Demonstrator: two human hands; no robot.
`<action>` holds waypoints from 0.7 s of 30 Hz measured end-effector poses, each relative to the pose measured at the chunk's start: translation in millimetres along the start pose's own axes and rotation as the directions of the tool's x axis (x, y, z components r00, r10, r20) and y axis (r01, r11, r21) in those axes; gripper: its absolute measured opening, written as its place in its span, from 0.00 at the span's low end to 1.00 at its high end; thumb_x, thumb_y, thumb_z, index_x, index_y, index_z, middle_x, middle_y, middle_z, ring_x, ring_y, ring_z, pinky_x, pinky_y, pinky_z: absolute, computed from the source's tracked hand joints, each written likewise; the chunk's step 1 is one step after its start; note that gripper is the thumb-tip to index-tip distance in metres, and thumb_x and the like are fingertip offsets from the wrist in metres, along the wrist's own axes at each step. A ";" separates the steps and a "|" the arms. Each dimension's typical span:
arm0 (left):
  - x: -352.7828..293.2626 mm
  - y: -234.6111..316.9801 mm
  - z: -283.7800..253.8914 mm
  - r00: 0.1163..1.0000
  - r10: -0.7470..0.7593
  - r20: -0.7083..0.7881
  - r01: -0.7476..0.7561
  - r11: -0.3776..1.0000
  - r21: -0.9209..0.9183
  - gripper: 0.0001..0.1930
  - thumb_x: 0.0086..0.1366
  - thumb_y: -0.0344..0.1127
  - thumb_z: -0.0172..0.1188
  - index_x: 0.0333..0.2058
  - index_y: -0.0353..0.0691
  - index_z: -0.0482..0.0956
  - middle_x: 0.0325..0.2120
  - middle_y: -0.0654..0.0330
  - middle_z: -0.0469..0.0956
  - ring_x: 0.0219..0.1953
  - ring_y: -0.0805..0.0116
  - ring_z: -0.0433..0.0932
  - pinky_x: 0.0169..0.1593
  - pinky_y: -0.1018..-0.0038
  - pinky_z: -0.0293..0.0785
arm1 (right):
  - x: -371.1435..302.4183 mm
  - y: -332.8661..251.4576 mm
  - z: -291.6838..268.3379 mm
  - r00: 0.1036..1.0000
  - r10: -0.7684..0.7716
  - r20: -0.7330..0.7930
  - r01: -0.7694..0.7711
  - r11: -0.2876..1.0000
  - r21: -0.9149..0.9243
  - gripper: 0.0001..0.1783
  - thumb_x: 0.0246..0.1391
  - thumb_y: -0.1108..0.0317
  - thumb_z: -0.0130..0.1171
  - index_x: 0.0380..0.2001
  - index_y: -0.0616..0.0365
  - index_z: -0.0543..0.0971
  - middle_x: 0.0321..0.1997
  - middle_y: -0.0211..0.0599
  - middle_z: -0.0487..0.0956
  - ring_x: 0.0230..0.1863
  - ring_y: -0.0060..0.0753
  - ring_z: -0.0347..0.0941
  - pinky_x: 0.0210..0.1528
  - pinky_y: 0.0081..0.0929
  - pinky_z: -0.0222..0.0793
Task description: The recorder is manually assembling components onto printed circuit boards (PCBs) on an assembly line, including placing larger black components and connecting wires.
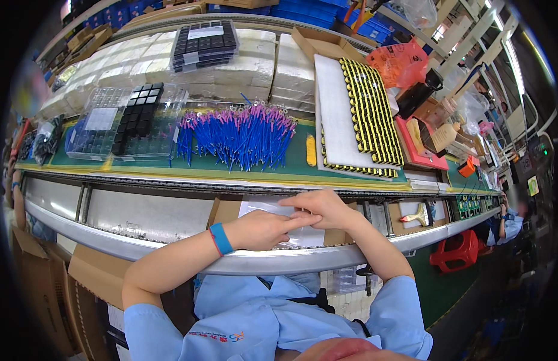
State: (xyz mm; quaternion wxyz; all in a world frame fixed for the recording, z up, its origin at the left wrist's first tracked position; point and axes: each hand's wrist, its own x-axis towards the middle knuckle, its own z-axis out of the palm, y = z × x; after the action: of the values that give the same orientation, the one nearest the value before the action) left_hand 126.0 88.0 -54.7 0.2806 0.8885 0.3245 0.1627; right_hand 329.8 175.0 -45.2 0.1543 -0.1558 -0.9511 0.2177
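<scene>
My left hand (259, 231), with a blue band on its wrist, and my right hand (324, 207) meet over the lower shelf in front of me. The left index finger stretches out and touches the underside of the right hand. My right index finger points left, lying above the left fingers. No object shows in either hand; some fingertips are hidden where the hands overlap. Beneath them lies a white sheet or clear plastic bag (309, 238) on cardboard. Beyond, a large bunch of blue wires (237, 141) with pink sleeves and metal ring ends lies on the green bench.
Left of the wires stands a clear compartment tray (89, 135) with black blocks (136, 120). To the right, a white foam board (330, 114) carries rows of yellow-black parts (372, 108). A metal rail (279, 262) runs before me. A brush (416, 215) and red stool (456, 251) are right.
</scene>
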 end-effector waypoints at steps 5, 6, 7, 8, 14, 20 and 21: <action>1.3 10.3 -0.3 0.998 0.001 -0.066 -0.007 0.996 -0.086 0.42 0.62 0.34 0.58 0.69 0.58 0.44 0.33 0.50 0.78 0.33 0.47 0.78 0.35 0.55 0.75 | 4.9 -19.4 -2.9 0.982 0.160 0.097 -0.186 0.780 0.597 0.23 0.48 0.76 0.60 0.51 0.55 0.79 0.26 0.28 0.74 0.27 0.24 0.68 0.32 0.21 0.65; 2.8 12.9 -0.9 0.993 0.027 -0.117 -0.032 0.999 -0.041 0.43 0.61 0.34 0.58 0.69 0.56 0.41 0.36 0.49 0.78 0.35 0.47 0.78 0.36 0.56 0.75 | 3.9 -19.9 -4.3 0.967 0.243 0.080 -0.224 0.656 0.721 0.23 0.48 0.77 0.59 0.51 0.57 0.78 0.26 0.25 0.72 0.27 0.21 0.64 0.33 0.19 0.63; 2.3 14.0 -1.9 0.993 0.020 -0.119 -0.022 1.000 -0.014 0.45 0.60 0.34 0.60 0.69 0.52 0.41 0.41 0.46 0.75 0.39 0.47 0.77 0.39 0.57 0.75 | 4.5 -18.6 -5.4 0.963 0.254 0.086 -0.241 0.683 0.690 0.24 0.48 0.79 0.56 0.51 0.59 0.77 0.29 0.25 0.72 0.29 0.20 0.64 0.34 0.19 0.62; 2.9 13.3 -0.1 0.992 -0.003 -0.126 0.000 1.000 -0.021 0.45 0.60 0.34 0.60 0.69 0.52 0.41 0.41 0.46 0.75 0.39 0.47 0.77 0.39 0.57 0.75 | 5.5 -19.1 -6.4 0.966 0.238 0.103 -0.241 0.675 0.698 0.24 0.48 0.79 0.56 0.51 0.59 0.77 0.29 0.25 0.72 0.29 0.20 0.64 0.34 0.19 0.62; 5.9 10.7 3.0 0.928 0.043 -0.370 0.005 0.992 0.129 0.50 0.52 0.31 0.67 0.69 0.52 0.46 0.61 0.41 0.55 0.58 0.42 0.65 0.60 0.56 0.64 | 14.6 -19.7 -13.1 0.958 0.022 -0.285 0.046 0.972 0.232 0.34 0.40 0.76 0.59 0.57 0.58 0.72 0.51 0.45 0.73 0.50 0.44 0.70 0.54 0.33 0.65; 10.1 10.0 2.2 0.921 0.072 -0.382 -0.020 0.990 0.138 0.50 0.49 0.31 0.69 0.68 0.47 0.48 0.60 0.44 0.57 0.58 0.44 0.65 0.56 0.54 0.66 | 12.4 -20.4 -15.7 0.971 0.036 -0.238 -0.005 0.991 0.131 0.36 0.38 0.78 0.59 0.58 0.59 0.70 0.53 0.48 0.73 0.53 0.50 0.71 0.53 0.35 0.68; 9.4 10.1 0.7 0.926 0.082 -0.369 -0.041 0.992 0.119 0.50 0.49 0.30 0.69 0.68 0.46 0.47 0.60 0.45 0.58 0.55 0.45 0.68 0.54 0.55 0.69 | 8.9 -16.6 -15.5 0.977 0.093 -0.191 -0.072 0.991 0.117 0.35 0.38 0.78 0.59 0.57 0.59 0.71 0.50 0.46 0.75 0.49 0.47 0.74 0.49 0.32 0.70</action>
State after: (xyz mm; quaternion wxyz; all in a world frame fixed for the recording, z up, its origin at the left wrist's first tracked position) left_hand 138.1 87.6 -48.2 0.1596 0.8652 0.3524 0.3192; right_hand 323.6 169.7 -22.1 0.2462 -0.2071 -0.9106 0.2594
